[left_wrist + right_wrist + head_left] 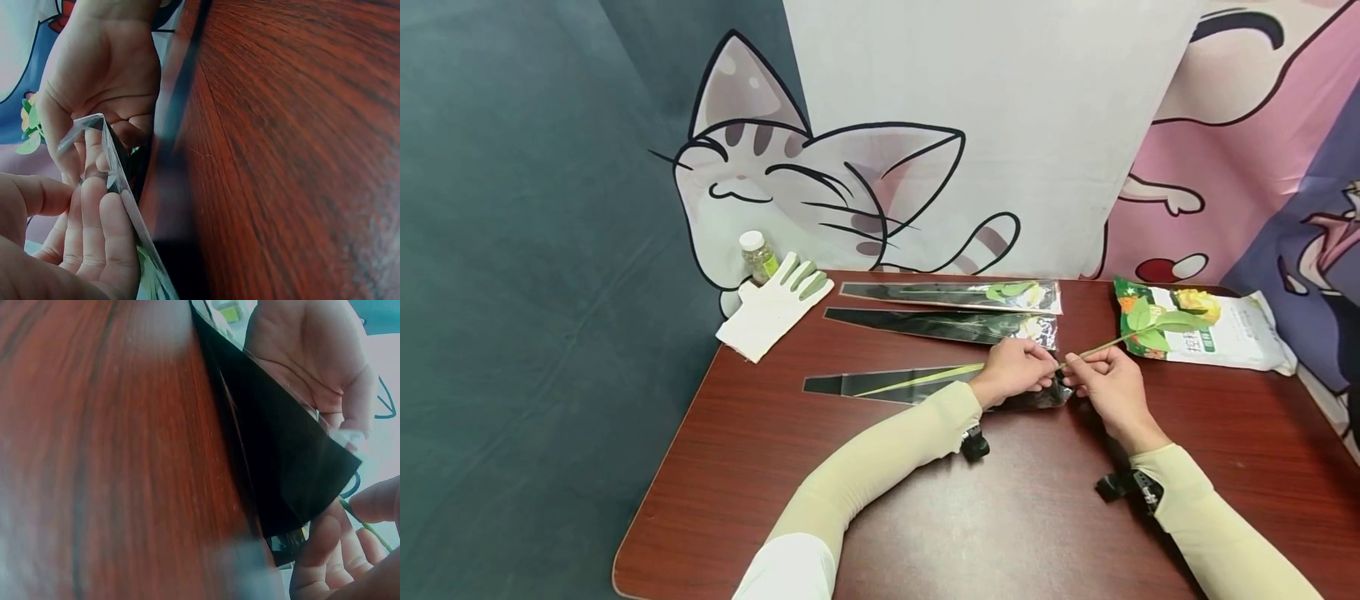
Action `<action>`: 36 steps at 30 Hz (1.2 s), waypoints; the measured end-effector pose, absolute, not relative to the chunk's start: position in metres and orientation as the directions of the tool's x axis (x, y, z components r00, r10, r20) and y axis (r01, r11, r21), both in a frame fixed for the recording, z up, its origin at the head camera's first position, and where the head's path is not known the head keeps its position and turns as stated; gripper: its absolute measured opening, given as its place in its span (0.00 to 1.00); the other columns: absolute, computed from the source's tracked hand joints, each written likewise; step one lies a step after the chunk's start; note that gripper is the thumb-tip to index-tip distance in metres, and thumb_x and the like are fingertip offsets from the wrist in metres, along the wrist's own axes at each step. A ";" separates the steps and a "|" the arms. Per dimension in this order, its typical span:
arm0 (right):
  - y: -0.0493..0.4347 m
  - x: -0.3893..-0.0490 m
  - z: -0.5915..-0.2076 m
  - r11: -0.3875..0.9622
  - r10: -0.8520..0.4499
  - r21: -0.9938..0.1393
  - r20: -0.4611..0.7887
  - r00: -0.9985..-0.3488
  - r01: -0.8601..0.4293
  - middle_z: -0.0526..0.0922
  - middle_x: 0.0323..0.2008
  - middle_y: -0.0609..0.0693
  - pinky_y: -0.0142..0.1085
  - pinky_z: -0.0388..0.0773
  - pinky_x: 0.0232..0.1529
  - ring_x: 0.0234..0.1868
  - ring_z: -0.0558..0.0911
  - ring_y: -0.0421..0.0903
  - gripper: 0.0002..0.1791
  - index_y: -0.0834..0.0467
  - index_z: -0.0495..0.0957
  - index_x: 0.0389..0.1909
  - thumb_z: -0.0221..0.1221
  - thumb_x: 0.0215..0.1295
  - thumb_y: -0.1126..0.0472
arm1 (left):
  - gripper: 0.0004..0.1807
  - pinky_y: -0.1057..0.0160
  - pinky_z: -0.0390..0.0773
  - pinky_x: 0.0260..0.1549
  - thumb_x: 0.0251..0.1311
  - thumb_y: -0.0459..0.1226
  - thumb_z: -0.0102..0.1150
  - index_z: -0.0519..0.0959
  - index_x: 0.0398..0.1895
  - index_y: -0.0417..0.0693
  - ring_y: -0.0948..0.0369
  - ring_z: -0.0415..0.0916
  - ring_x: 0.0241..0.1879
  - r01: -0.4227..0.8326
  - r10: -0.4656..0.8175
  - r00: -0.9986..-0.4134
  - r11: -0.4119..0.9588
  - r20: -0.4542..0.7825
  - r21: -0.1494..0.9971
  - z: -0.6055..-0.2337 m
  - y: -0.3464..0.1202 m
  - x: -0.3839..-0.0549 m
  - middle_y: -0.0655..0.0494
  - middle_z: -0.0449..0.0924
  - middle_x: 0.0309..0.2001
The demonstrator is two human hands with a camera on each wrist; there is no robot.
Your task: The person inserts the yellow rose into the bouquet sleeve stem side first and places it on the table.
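Note:
In the head view a narrow flower sleeve (pixel 880 385), black-backed with a clear front, lies on the table with its wide mouth to the right. My left hand (pixel 1017 371) pinches the film at that mouth; the raised black edge (pixel 312 469) shows in the right wrist view. My right hand (pixel 1112 398) pinches the green stem (pixel 1101 346) of a yellow flower (pixel 1198 305) just outside the mouth. A pale green stem line runs inside the sleeve towards its narrow end. The flower's leaves (pixel 1153 325) and head stick out to the right, above a printed bag.
Two filled flower sleeves, one at the back (pixel 925 292) and one nearer (pixel 917 323), lie behind my left hand. The printed bag (pixel 1232 342) lies at the back right. A white glove (pixel 767 312) and a white-capped jar (pixel 758 257) are at the back left of the brown table (pixel 760 467).

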State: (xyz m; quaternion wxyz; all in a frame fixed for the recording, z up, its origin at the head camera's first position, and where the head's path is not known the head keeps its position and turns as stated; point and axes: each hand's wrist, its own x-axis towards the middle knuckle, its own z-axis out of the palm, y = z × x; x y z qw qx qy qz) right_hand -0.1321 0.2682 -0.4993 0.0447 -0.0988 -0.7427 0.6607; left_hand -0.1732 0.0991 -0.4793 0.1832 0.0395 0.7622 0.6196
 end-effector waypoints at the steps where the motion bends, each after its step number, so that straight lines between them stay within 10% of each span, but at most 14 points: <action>1: 0.267 -0.132 -0.500 0.106 0.208 -0.990 -0.066 -0.976 0.089 0.89 0.24 0.34 0.27 0.82 0.21 0.22 0.86 0.33 0.13 0.58 0.70 0.43 0.66 0.75 0.60 | 0.08 0.67 0.89 0.24 0.65 0.31 0.71 0.88 0.27 0.48 0.66 0.82 0.19 -0.167 0.285 -0.931 0.222 -0.228 0.961 -0.479 0.099 -0.173 0.57 0.87 0.20; 15: 0.260 -0.133 -0.503 0.105 0.222 -0.993 -0.036 -0.974 0.061 0.90 0.27 0.36 0.29 0.80 0.19 0.24 0.88 0.35 0.07 0.51 0.72 0.49 0.58 0.81 0.54 | 0.03 0.76 0.81 0.17 0.65 0.30 0.70 0.88 0.32 0.39 0.67 0.80 0.19 -0.198 0.289 -0.928 0.152 -0.235 0.968 -0.486 0.100 -0.177 0.55 0.86 0.21; 36: 0.247 -0.133 -0.495 -0.351 0.517 -0.933 -0.119 -0.848 -0.084 0.90 0.29 0.44 0.26 0.70 0.10 0.13 0.75 0.37 0.10 0.57 0.83 0.47 0.69 0.68 0.69 | 0.09 0.74 0.83 0.17 0.64 0.29 0.70 0.85 0.25 0.46 0.66 0.81 0.19 -0.225 0.269 -0.929 0.133 -0.254 0.965 -0.487 0.098 -0.178 0.52 0.88 0.23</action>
